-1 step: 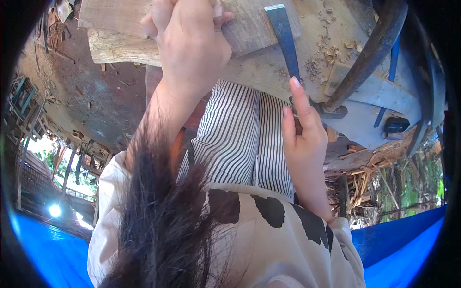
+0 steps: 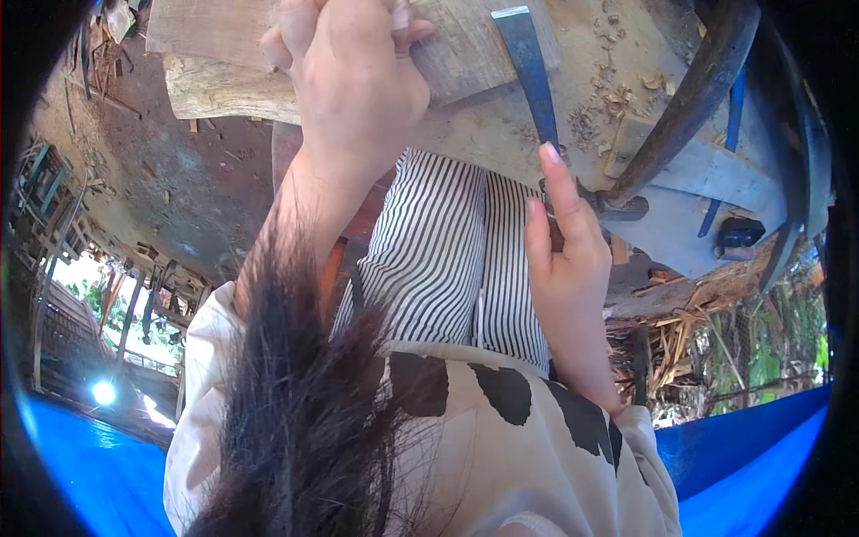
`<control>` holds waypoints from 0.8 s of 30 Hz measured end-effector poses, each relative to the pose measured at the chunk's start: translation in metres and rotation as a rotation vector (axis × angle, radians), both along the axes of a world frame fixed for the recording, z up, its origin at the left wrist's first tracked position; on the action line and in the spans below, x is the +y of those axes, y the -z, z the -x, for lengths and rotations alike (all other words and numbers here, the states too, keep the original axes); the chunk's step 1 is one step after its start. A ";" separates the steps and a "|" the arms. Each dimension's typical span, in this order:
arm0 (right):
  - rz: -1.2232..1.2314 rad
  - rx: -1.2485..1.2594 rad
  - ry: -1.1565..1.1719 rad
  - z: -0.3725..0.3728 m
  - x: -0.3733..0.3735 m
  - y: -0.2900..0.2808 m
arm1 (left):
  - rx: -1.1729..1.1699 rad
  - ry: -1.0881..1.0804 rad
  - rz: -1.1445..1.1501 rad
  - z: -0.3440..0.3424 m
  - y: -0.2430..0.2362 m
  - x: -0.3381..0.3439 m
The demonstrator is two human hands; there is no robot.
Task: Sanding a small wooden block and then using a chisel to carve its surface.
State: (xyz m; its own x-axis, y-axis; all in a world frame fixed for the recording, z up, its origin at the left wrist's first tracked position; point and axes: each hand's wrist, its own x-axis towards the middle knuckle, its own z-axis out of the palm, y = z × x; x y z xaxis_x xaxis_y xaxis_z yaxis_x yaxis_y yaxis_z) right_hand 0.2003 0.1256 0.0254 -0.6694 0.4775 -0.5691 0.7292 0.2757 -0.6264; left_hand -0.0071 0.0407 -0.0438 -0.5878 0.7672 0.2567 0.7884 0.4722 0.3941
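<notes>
The chisel (image 2: 531, 76) is dark blue with a silver tip (image 2: 512, 12), the trousers (image 2: 434, 242) black-and-white striped, the shirt (image 2: 537, 456) cream with black spots.

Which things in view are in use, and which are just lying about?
In use, judging by the hands:
- wood piece, under the left hand
- blue-bladed tool, at the right hand's index fingertip; grip hidden

Lying about, seemingly:
- dark curved tool
- thin flat board
- small black object
- wood shavings
</notes>
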 end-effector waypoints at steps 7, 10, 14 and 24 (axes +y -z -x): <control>-0.079 0.016 0.075 -0.003 -0.006 0.006 | -0.404 -0.204 -0.226 0.014 -0.001 -0.012; -0.058 -0.004 0.081 -0.004 -0.007 0.006 | -0.455 -0.389 -0.105 0.022 -0.020 -0.014; -0.038 0.011 0.105 -0.004 -0.007 0.007 | -0.715 -0.286 -0.354 0.014 -0.020 -0.019; 0.101 0.021 0.190 -0.017 0.016 -0.018 | -0.410 0.056 0.078 -0.040 -0.013 -0.030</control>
State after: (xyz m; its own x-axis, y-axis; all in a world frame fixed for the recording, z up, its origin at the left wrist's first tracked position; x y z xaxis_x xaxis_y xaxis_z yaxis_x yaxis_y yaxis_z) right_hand 0.2174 0.1413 0.0435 -0.5852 0.5371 -0.6075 0.7485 0.0696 -0.6595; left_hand 0.0328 0.0111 -0.0303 -0.5860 0.8088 -0.0500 0.5991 0.4740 0.6453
